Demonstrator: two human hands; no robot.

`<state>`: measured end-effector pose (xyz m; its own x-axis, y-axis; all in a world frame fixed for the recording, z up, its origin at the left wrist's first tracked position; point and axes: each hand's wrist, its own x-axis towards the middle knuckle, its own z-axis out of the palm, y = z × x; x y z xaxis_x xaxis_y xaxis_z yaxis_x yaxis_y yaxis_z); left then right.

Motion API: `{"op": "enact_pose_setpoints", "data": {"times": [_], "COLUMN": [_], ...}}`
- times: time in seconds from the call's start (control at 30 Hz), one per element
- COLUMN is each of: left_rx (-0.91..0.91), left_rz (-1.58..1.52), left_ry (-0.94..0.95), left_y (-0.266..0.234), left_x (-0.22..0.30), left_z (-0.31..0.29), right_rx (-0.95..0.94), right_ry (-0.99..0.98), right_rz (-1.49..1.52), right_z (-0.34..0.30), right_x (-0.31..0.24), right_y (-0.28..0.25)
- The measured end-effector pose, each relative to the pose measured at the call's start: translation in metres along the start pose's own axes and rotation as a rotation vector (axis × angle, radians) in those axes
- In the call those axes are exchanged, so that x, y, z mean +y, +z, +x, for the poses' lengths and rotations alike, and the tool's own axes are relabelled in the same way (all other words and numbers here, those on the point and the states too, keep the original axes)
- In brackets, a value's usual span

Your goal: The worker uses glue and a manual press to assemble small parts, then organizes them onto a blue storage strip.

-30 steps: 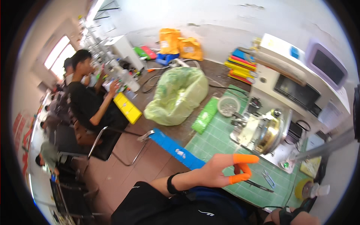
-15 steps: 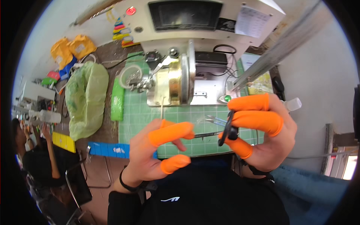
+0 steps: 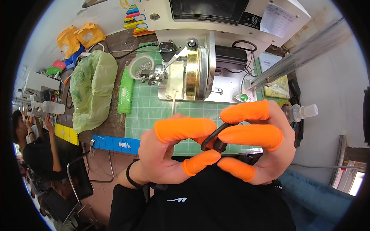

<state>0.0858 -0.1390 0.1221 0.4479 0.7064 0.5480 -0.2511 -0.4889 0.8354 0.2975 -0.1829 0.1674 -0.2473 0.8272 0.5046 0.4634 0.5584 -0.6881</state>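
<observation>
Between my hands, in front of my chest, is a small black part with an oval loop. My left hand, with orange finger cots on thumb and fingers, closes on its left side. From the right, my right hand, also in orange finger cots, pinches the same part. The fingers hide much of it, so its exact kind is unclear. Just beyond the hands lies the green gridded cutting mat. A white machine stands behind, with a gold-and-silver wheel at its front.
A pale green bag and a green packet lie left of the machine. A round tub of small metal pieces sits beside the wheel. A metal post slants at right, near a clear bottle. At far left, another person sits.
My left hand has moved right and closed on the black part, which my right hand brought slightly left. The view has shifted. Small blue-handled snips on the mat are now mostly hidden.
</observation>
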Motion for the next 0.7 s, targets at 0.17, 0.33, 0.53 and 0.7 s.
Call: {"op": "enact_pose_setpoints", "data": {"times": [0.17,0.33,0.53,0.7], "left_rx": [0.109,0.07,0.114,-0.041], "left_rz": [-0.121,0.008,0.038,0.038], "left_ry": [-0.061,-0.019,-0.112,-0.14], "left_y": [0.004,-0.004,-0.007,-0.024], "left_x": [0.003,0.0,0.009,0.014], "left_z": [-0.002,-0.001,-0.004,-0.003], "right_rx": [0.131,0.183,0.171,0.13], "right_ry": [-0.089,-0.091,-0.12,-0.114], "right_rz": [-0.009,-0.004,-0.058,-0.144], "right_z": [0.005,0.007,0.007,0.005], "right_x": [0.009,0.012,0.009,0.0], "right_y": [0.009,0.015,0.014,0.016]}}
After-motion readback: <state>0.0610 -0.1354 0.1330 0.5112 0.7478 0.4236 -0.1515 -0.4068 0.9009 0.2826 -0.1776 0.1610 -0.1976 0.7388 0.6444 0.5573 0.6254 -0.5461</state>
